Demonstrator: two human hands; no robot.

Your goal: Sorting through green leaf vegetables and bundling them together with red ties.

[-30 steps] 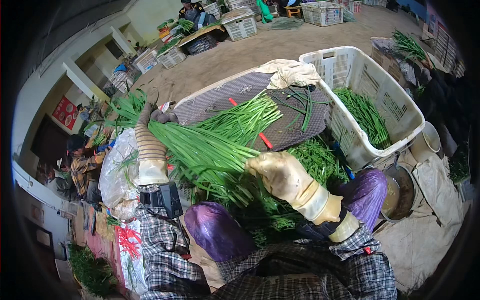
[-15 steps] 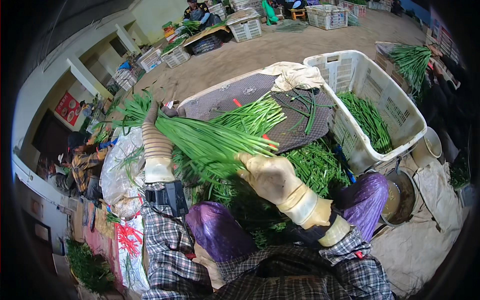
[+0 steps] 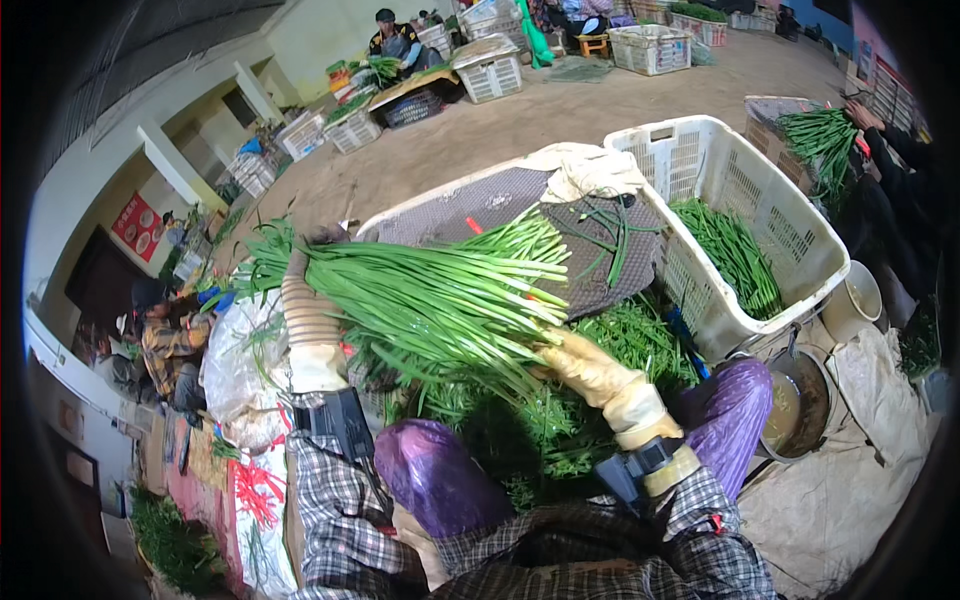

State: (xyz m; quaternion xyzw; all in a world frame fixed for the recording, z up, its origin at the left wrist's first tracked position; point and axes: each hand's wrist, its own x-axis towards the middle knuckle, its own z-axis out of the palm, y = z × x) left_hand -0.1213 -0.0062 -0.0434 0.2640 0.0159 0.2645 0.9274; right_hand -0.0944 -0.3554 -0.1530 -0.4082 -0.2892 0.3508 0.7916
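From here I have the left hand with its grip closed round the leafy end of a bunch of green stalks. The bunch slants over a heap of loose greens and the near edge of the table. At its other end I see the right hand, fingers hidden by stalks; I cannot tell how closed that grip is. A second bunch lies on the table, beside a white crate.

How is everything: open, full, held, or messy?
Long green bunch: held, fanned out
Left hand: gripping the bunch
Right hand: partly hidden, grip unclear
White crate: open, partly filled
Bucket: open
Metal pot: uncovered
Pale cloth: rumpled
Red strips: loose, scattered
Plastic sheet: crumpled
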